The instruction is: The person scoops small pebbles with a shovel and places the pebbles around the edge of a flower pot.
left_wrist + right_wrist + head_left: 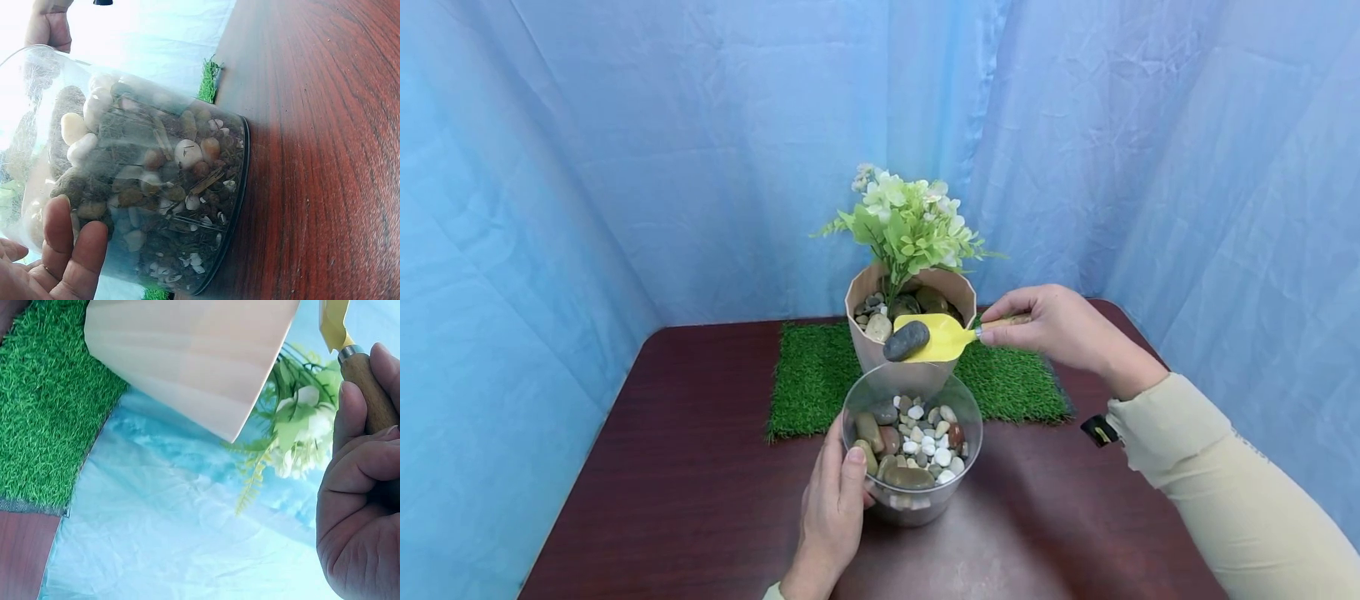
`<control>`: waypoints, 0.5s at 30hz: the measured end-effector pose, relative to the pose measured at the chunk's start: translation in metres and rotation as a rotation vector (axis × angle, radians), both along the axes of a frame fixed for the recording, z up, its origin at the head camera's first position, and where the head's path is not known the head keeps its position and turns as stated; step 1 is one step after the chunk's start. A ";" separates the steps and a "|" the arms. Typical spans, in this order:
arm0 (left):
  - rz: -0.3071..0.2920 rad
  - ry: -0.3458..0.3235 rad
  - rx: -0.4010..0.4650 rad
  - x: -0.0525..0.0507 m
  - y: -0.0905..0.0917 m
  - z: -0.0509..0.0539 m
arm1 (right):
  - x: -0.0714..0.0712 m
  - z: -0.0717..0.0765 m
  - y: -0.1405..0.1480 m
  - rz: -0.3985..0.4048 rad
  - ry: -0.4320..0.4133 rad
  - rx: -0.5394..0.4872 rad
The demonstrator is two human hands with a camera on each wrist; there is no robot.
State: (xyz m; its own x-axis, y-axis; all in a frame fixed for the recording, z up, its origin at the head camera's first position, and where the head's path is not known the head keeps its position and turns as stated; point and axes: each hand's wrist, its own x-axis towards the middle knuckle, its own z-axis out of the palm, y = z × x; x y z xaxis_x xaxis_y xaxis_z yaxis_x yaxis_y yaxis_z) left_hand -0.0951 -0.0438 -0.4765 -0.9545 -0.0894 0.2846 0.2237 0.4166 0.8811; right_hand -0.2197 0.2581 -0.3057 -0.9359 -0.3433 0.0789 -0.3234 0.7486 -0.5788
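Observation:
My right hand grips the wooden handle of a small yellow trowel. A dark grey stone lies on the trowel's blade, at the front of the pot's rim. Below it stands a clear plastic container, filled with white pebbles and larger brown stones. With its thumb by the rim, my left hand holds the container's left side; fingertips touch the wall in the left wrist view. The beige pot behind contains stones and a plant with white flowers.
The pot stands on a green artificial grass mat on a dark red-brown table. Blue curtains hang behind and at both sides. A small black object shows beside the right sleeve.

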 end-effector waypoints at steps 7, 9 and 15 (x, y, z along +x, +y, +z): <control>0.032 0.045 -0.052 0.000 0.001 -0.002 | -0.010 0.002 0.005 -0.023 -0.014 0.016; 0.023 0.027 -0.039 0.000 0.001 -0.002 | -0.014 0.003 0.005 -0.029 -0.012 0.022; -0.010 -0.011 0.019 0.000 0.000 0.001 | -0.023 0.002 0.006 -0.048 -0.002 0.025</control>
State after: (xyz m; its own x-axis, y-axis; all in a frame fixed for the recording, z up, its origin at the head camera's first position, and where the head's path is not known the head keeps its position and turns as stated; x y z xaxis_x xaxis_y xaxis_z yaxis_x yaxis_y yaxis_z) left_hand -0.0948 -0.0437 -0.4758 -0.9583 -0.0854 0.2726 0.2180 0.3980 0.8911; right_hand -0.2428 0.2644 -0.3035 -0.9513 -0.3003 0.0690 -0.2860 0.7773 -0.5603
